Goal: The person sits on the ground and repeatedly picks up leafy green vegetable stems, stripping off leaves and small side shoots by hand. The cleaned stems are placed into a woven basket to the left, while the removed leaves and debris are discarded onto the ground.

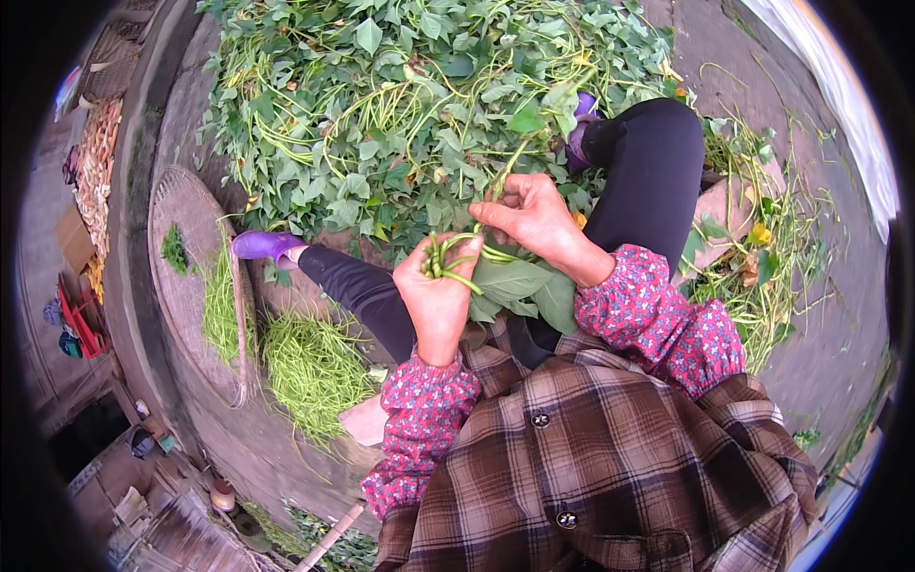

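My left hand [437,307] is closed around a small bunch of green leaf stalks [442,263], whose ends stick out past the thumb. Just above and to the right, my right hand [543,222] pinches a leafy vine [513,161] between thumb and fingers. The vine's tip reaches up over a large heap of leafy green vines [336,143], which look like sweet potato vines. Several broad green leaves [511,279] hang below and between my hands, over my lap; whether they join the held stalks is hidden.
Left of my foot lies a round woven tray [175,222] with green stalks [220,307] and a leafy sprig [173,248]. A pile of loose stalks [314,372] sits beside it. Tangled vines [765,314] lie at right. Beyond a low ledge [132,179] are maize cobs [104,154].
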The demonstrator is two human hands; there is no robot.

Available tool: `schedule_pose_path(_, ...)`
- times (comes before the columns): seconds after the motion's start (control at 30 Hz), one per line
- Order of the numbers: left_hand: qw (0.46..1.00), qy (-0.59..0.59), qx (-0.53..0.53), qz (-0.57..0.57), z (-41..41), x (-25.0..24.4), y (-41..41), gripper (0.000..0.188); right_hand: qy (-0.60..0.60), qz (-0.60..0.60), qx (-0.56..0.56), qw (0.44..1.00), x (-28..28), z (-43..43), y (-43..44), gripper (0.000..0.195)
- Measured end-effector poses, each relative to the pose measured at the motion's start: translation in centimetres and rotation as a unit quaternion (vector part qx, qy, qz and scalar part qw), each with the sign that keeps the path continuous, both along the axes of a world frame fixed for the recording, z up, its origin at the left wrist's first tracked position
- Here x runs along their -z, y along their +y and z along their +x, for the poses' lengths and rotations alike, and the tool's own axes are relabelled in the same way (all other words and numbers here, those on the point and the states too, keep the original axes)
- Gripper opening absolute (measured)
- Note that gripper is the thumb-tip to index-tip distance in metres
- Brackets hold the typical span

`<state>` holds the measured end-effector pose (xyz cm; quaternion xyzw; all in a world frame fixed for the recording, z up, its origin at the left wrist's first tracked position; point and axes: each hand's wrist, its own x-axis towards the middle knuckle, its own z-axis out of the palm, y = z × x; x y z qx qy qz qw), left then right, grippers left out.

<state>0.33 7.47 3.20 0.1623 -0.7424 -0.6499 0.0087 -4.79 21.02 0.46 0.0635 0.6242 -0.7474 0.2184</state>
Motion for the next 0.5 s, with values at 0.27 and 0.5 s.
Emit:
schedule_pose_path(0.27,0.989,-0.080,0.123,-0.018,-0.5,2.2,-1.2,0.012,0.146,0.185,-0.090,0.968,0.5,0.3,0.3,0.021)
schedule_pose_path(0.5,0.951,-0.088,0.278,0.106,-1.2,2.0,-3.8,0.010,-0.016,-0.077,-0.238,0.968,1.0,-0.7,1.9,0.007)
